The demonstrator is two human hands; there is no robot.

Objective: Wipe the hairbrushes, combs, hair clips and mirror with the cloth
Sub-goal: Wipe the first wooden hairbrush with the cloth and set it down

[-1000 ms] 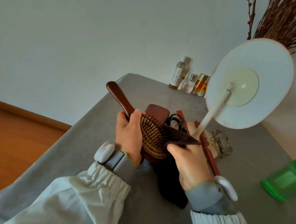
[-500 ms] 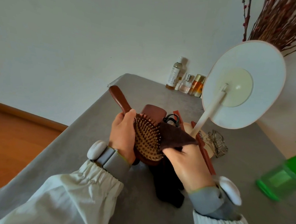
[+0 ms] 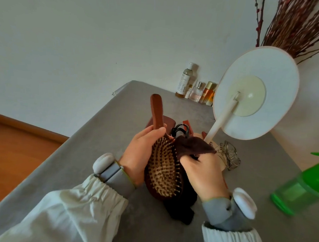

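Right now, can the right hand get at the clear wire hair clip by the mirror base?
Probably not yet: the right hand grips the dark brown cloth against the wooden paddle hairbrush. The clear wire hair clip lies uncovered just beyond it.

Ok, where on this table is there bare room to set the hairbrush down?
Bare grey tabletop stretches left of the left hand, up to the bottles. Another bare strip lies between the right hand and the green spray bottle. Around the white round mirror's base it is crowded.
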